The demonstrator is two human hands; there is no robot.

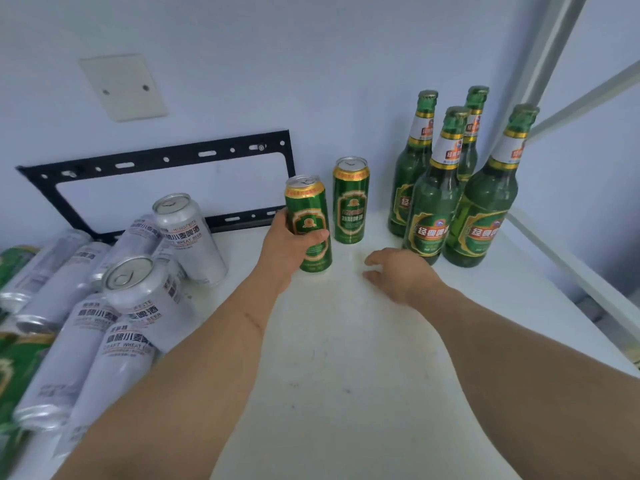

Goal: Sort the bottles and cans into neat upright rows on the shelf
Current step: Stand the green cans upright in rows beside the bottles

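Observation:
My left hand [287, 245] is wrapped around an upright green can [309, 216] standing on the white shelf [332, 358]. A second green can [350, 202] stands upright just to its right, a small gap apart. Several green glass bottles [431, 199] stand upright in two rows at the back right corner. My right hand [401, 270] hovers palm down over the shelf in front of the bottles, fingers spread, holding nothing. On the left lies a loose heap of white cans [114, 327], most on their sides, two upright on top.
A black metal bracket [162, 164] hangs on the wall behind the cans. Green cans [14, 368] lie at the far left edge. A white shelf post [550, 46] rises at the right, beside the shelf's right edge.

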